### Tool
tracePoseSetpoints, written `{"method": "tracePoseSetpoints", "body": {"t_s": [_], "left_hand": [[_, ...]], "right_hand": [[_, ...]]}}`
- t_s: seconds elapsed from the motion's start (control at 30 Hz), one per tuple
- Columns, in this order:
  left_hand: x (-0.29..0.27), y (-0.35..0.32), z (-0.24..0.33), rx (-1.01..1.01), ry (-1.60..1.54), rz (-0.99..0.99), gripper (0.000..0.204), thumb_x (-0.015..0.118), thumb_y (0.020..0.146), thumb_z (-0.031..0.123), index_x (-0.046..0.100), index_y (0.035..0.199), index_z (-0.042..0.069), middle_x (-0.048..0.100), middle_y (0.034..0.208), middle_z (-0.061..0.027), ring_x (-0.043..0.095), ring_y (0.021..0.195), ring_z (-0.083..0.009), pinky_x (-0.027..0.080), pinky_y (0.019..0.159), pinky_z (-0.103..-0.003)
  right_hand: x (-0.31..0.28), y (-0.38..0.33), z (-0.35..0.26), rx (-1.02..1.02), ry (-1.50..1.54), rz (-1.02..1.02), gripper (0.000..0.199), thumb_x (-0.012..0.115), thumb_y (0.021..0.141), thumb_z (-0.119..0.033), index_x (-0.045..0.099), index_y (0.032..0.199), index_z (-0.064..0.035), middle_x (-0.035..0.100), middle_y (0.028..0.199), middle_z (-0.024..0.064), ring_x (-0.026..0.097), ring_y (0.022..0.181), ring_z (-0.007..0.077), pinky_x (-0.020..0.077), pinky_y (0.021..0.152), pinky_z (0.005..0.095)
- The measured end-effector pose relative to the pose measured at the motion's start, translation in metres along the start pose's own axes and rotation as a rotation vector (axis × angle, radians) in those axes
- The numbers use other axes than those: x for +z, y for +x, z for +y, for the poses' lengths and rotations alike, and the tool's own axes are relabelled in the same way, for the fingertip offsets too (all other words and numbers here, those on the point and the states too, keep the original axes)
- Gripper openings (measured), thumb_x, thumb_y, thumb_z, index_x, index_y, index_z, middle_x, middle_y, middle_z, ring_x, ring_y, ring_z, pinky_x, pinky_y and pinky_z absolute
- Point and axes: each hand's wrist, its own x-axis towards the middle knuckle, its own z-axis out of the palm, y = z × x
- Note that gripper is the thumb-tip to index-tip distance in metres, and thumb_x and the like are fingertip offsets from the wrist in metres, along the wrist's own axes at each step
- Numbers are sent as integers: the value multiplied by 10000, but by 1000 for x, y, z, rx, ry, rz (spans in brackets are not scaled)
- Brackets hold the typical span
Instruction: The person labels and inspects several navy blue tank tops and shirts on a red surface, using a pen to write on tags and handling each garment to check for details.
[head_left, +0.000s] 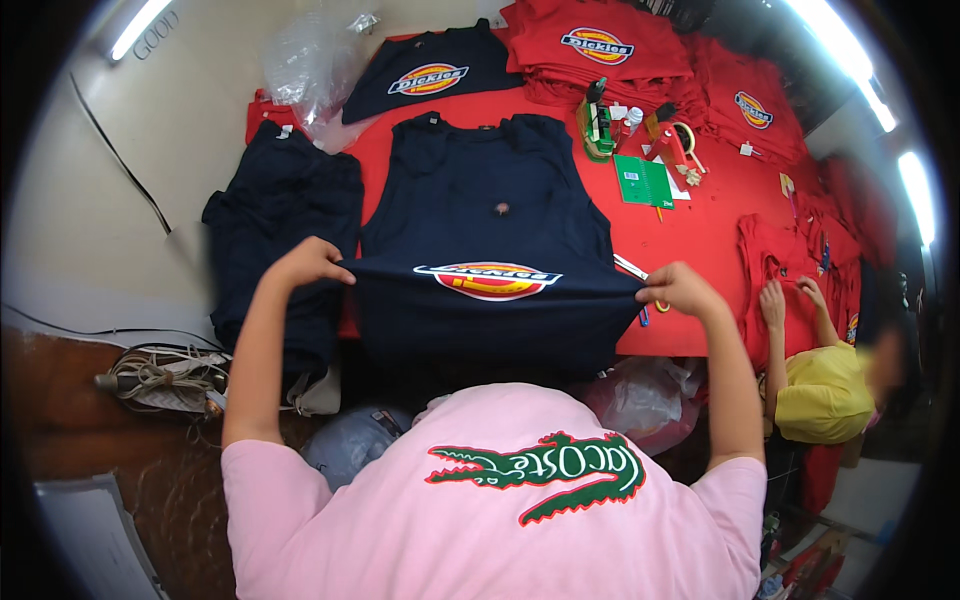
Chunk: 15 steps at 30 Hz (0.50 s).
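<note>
we pinch the navy shirt [487,230] at its folded edge, left hand [310,262] and right hand [682,288] both clamped on cloth at the corners so the fold stays taut. it lies mid-table on red cloth [700,225], soft knit, oval logo up; navy stack [280,230] left.

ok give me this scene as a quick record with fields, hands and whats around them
left hand: pinching the left edge of the navy shirt's folded hem
right hand: pinching the right edge of the same fold
surface: red-covered table
left of shirt: navy pile
far edge: red shirt stack, plastic bag
right: another person's hands on a red garment
</note>
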Motion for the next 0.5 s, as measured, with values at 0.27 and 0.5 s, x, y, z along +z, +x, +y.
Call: {"method": "tracePoseSetpoints", "body": {"t_s": [0.27,0.5], "left_hand": [[-134,-116,139,482,-125,894,68,774,931,55,783,981,10,757,923,14,665,889,-61,517,848,-259],[-154,-152,122,361,-423,426,85,680,1006,94,668,1086,69,715,1040,49,674,1019,-58,525,972,-270]], "right_hand": [[-154,-104,-99,-666,-39,914,252,784,967,-117,743,1182,8,700,913,-10,575,789,42,482,700,234],[-186,-134,-104,-700,25,492,245,786,940,-85,632,1127,-58,643,978,-59,594,901,40,490,843,241]]}}
